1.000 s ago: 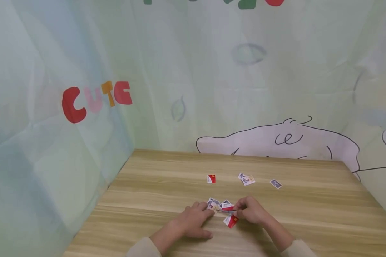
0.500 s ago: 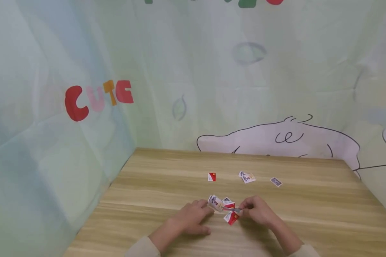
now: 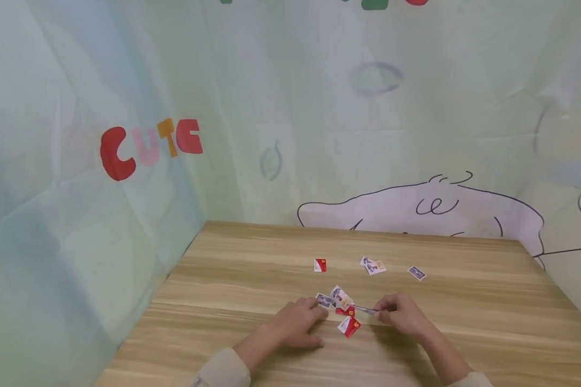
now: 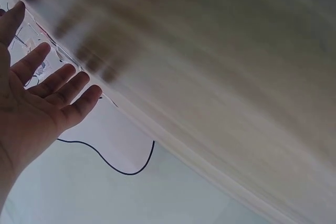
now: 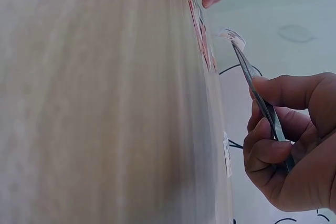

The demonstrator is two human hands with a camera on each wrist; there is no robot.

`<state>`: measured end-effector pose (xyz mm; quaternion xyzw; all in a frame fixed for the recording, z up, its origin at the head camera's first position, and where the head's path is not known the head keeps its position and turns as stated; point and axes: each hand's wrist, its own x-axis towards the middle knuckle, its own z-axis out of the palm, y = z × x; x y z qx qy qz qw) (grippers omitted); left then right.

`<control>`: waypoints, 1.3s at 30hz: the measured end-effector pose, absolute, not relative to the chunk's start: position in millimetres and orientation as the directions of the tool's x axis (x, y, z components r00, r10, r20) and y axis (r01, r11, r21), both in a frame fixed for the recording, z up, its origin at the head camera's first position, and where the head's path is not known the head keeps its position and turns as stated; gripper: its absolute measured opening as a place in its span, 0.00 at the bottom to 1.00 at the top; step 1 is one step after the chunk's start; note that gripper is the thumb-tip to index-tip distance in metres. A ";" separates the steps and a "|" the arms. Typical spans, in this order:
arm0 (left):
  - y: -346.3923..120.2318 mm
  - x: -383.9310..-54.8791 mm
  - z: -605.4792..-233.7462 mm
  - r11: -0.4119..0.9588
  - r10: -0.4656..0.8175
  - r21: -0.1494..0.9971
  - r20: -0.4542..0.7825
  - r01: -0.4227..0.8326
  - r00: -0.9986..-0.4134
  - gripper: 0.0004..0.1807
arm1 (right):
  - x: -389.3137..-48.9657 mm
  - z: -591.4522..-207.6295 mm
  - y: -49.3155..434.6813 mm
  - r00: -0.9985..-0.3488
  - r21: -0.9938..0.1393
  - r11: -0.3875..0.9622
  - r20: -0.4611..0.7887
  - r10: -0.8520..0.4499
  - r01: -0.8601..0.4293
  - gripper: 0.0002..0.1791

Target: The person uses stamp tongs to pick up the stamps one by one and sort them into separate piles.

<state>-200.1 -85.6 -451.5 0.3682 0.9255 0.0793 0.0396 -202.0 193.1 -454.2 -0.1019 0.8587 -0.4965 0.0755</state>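
Note:
My right hand (image 3: 403,314) grips a pair of metal tweezers (image 5: 245,67), pointing left. Pinched in their tips is a small printed card (image 3: 340,297), lifted off the table in the right wrist view. Under and beside it lie a dark-faced card (image 3: 324,300), a partly covered red card (image 3: 346,312) and a red-and-white card (image 3: 349,327). My left hand (image 3: 297,322) rests palm down on the table, its fingertips at the dark-faced card. The left wrist view shows this hand (image 4: 39,103) with its fingers spread and holding nothing.
Farther back on the wooden table (image 3: 252,252) lie another red-and-white card (image 3: 320,265), overlapping printed cards (image 3: 373,266) and a dark card (image 3: 417,273). A printed cloth backdrop (image 3: 290,107) hangs behind and to the left of the table.
My right hand has moved right, drawing the printed card with the tweezers away from the left fingertips and uncovering the dark-faced card. The left hand has stayed nearly in place.

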 end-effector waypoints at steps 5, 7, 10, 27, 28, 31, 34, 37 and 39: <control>-84.9 -204.2 -454.5 0.709 0.695 0.158 0.002 0.687 -0.719 0.31 | -202.8 -453.0 197.6 -0.971 -0.855 0.507 -0.016 -0.237 -0.110 0.05; -84.4 -205.6 -455.2 0.703 0.702 0.150 0.009 0.695 -0.712 0.31 | -202.7 -452.1 199.7 -0.973 -0.850 0.516 -0.012 -0.231 -0.112 0.05; -83.8 -208.4 -455.6 0.701 0.703 0.146 0.015 0.697 -0.711 0.32 | -203.3 -451.3 203.1 -0.976 -0.843 0.526 -0.012 -0.218 -0.108 0.05; -84.9 -217.6 -459.4 0.733 0.664 0.193 0.008 0.652 -0.748 0.33 | -209.9 -451.0 223.2 -0.994 -0.826 0.562 -0.006 -0.106 -0.055 0.07; -84.8 -217.7 -459.0 0.733 0.664 0.190 0.009 0.653 -0.748 0.33 | -210.3 -450.8 224.7 -0.994 -0.823 0.564 -0.001 -0.110 -0.062 0.07; -84.2 -217.8 -458.9 0.734 0.663 0.189 0.005 0.652 -0.749 0.33 | -211.6 -451.4 228.4 -0.995 -0.830 0.554 0.003 -0.104 -0.060 0.06; -83.7 -217.7 -458.5 0.741 0.658 0.185 -0.005 0.646 -0.753 0.33 | -213.0 -453.0 232.7 -0.994 -0.837 0.544 0.005 -0.108 -0.063 0.06; -83.2 -217.3 -458.2 0.749 0.649 0.184 -0.017 0.636 -0.760 0.33 | -215.0 -453.8 236.8 -0.995 -0.834 0.549 0.004 -0.097 -0.057 0.06; -82.9 -216.4 -457.7 0.752 0.647 0.183 -0.020 0.634 -0.762 0.33 | -216.4 -454.0 239.2 -0.996 -0.834 0.549 0.008 -0.094 -0.058 0.07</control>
